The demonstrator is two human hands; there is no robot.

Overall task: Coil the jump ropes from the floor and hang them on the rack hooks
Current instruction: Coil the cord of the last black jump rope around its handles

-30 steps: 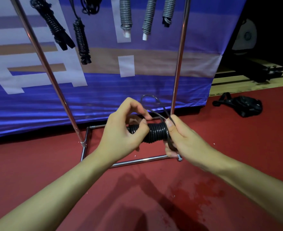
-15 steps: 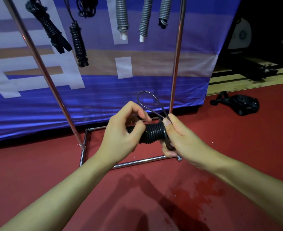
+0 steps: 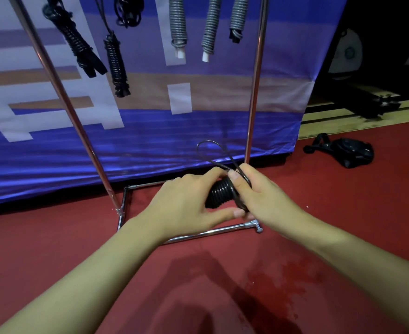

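Black jump rope [image 3: 219, 195], wound tight, sits between both hands above the red floor [image 3: 343, 237]. Left hand [image 3: 184, 208] grips the coil; right hand [image 3: 263, 198] pinches its last loop [image 3: 210, 150]. Keep the windings snug, tuck the end, then hook it on the rack [image 3: 254, 92].

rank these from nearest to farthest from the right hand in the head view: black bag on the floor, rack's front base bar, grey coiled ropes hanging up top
1. rack's front base bar, just below the right hand
2. black bag, on the floor to its right
3. grey coiled ropes, hanging high above
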